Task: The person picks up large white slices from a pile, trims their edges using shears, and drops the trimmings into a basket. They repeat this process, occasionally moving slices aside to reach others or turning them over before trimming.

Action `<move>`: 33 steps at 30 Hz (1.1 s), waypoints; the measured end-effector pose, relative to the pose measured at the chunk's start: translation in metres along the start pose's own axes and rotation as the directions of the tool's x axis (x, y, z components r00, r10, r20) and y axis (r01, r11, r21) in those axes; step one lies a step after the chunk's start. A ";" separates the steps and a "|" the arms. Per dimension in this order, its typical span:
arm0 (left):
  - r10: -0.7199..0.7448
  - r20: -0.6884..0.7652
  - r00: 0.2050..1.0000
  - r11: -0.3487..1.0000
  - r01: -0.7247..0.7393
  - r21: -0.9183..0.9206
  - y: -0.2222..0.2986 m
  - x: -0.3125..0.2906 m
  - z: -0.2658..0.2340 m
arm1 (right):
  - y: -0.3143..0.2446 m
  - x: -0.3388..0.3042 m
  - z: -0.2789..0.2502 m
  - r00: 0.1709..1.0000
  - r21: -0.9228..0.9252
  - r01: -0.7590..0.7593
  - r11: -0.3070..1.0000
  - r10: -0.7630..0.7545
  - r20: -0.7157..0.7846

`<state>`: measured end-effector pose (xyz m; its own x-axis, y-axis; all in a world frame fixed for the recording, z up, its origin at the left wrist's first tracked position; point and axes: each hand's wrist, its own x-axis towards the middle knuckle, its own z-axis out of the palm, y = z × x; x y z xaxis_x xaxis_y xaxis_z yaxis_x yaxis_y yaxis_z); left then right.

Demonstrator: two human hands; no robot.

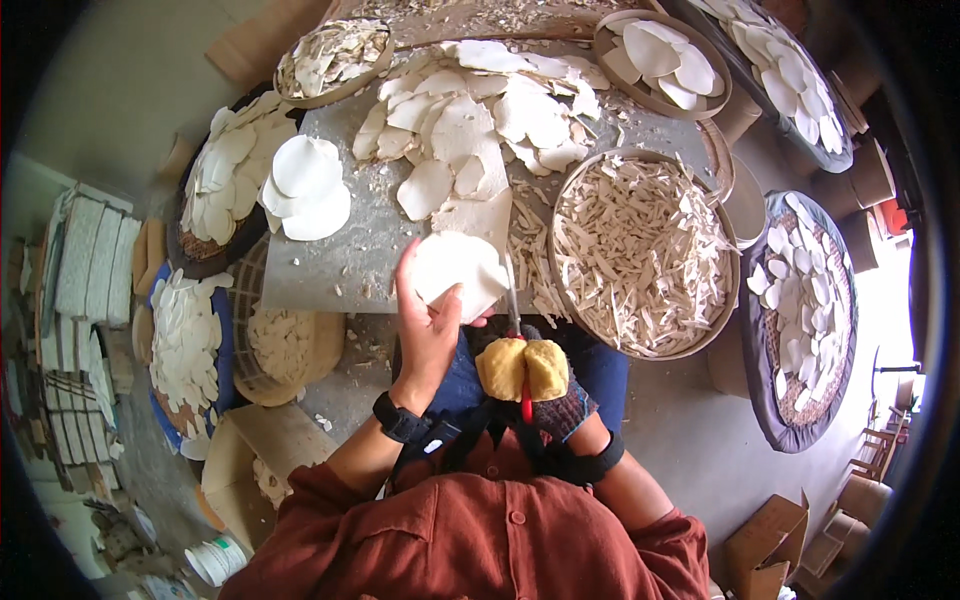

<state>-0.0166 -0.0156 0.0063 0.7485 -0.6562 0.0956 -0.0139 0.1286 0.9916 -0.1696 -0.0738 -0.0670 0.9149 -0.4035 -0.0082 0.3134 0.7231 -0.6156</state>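
Note:
My left hand (428, 345) is closed on a thin, white, rounded slice (458, 270), thumb on its face. Beside the slice's right edge rises the narrow blade of a knife (513, 300), and my right hand (565, 414), in a dark knit glove, grips its red handle. A yellow padded wrap (522, 368) hides most of that hand's fingers. Just beyond the slice, a heap of flat pale pieces (460, 135) lies on the grey work board (310, 270). To its left is a small stack of white rounded slices (305, 190).
Right of my hands, a large round tray (735, 290) holds pale strips. Other trays stand around: scraps at the far left (330, 60), slices at the far right (660, 65), and wide slice-filled ones at the right (800, 320) and left (185, 350). A cardboard box (765, 545) sits lower right.

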 end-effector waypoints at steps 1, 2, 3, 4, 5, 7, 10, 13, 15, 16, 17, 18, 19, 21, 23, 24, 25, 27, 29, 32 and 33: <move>0.001 0.001 1.000 1.000 -0.001 0.001 0.003 0.000 0.000 | -0.004 0.000 0.001 1.000 -0.372 0.001 0.928 0.001 0.003; -0.032 0.016 0.999 0.999 0.033 -0.034 0.005 0.000 0.000 | -0.006 0.001 0.002 1.000 -0.691 0.002 0.723 0.001 0.005; -0.067 0.034 0.997 0.995 0.069 -0.071 0.006 0.000 0.000 | -0.007 0.000 0.003 1.000 -0.691 0.003 0.723 -0.001 0.003; -0.067 0.038 0.997 0.995 0.070 -0.071 0.006 0.002 -0.001 | -0.007 -0.001 0.004 0.998 -0.532 -0.066 0.844 0.056 -0.036; -0.111 0.064 0.992 0.990 0.116 -0.084 0.004 0.005 -0.004 | -0.007 -0.002 0.005 0.991 -0.349 -0.132 0.928 0.118 -0.061; -0.156 0.084 0.984 0.982 0.163 -0.093 0.004 0.007 -0.008 | -0.015 -0.001 0.010 1.000 -0.776 0.013 0.630 0.009 0.024; -0.200 0.129 0.971 0.971 0.214 -0.106 0.008 0.010 -0.011 | -0.013 -0.002 0.007 0.993 -0.946 0.118 0.302 -0.042 0.110; -0.206 0.198 0.958 0.971 0.225 -0.082 0.014 0.012 -0.012 | -0.011 -0.004 -0.002 0.990 -0.926 0.144 0.348 -0.060 0.131; -0.328 0.266 0.907 0.929 0.360 -0.084 0.019 0.010 -0.013 | -0.010 -0.005 -0.004 0.978 -0.948 0.206 0.243 -0.081 0.191; -0.331 0.266 0.905 0.928 0.363 -0.081 0.018 0.010 -0.015 | -0.010 -0.006 -0.003 0.989 -0.938 0.144 0.314 -0.063 0.131; -0.369 0.272 0.889 0.912 0.402 -0.079 0.015 0.013 -0.018 | -0.009 -0.006 -0.002 0.997 -0.921 0.081 0.382 -0.040 0.071; -0.405 0.277 0.871 0.894 0.441 -0.078 0.014 0.014 -0.020 | -0.011 -0.006 -0.001 1.000 -0.895 0.017 0.446 -0.012 0.013; -0.408 0.275 0.870 0.893 0.444 -0.077 0.014 0.015 -0.022 | -0.014 -0.006 0.002 1.000 -0.894 0.014 0.448 -0.010 0.011; -0.419 0.287 0.861 0.893 0.448 -0.040 0.017 0.017 -0.024 | -0.022 -0.006 0.008 0.994 -0.981 0.111 0.156 -0.002 0.112; -0.424 0.323 0.846 0.889 0.457 -0.028 0.020 0.019 -0.023 | -0.007 -0.006 -0.005 0.999 -0.881 0.040 0.471 0.012 0.052; -0.429 0.352 0.832 0.886 0.464 -0.017 0.021 0.019 -0.024 | -0.004 -0.004 -0.004 0.999 -0.679 -0.032 0.733 0.048 0.004; -0.431 0.350 0.832 0.885 0.465 -0.015 0.023 0.019 -0.022 | -0.005 -0.003 -0.004 0.999 -0.678 -0.033 0.735 0.049 0.005; -0.402 0.371 0.837 0.899 0.438 -0.014 0.026 0.018 -0.015 | -0.012 -0.003 -0.003 1.000 -0.800 -0.006 0.600 -0.002 -0.009; -0.407 0.355 0.841 0.901 0.434 0.006 0.020 0.019 -0.019 | -0.011 -0.006 -0.006 0.996 -0.672 -0.081 0.736 0.044 -0.072; -0.325 0.219 0.920 0.942 0.335 -0.008 -0.004 0.010 -0.024 | -0.014 -0.007 -0.002 0.999 -0.750 -0.035 0.660 0.033 -0.017; -0.240 0.106 0.965 0.969 0.244 -0.029 -0.010 0.005 -0.021 | -0.015 -0.008 -0.001 0.996 -0.906 0.085 0.415 -0.008 0.090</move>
<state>0.0009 -0.0043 -0.0045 0.6552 -0.7430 -0.1366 0.1887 -0.0142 0.9819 -0.1820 -0.0818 -0.0581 0.9317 -0.3568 0.0676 -0.0226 -0.2426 -0.9699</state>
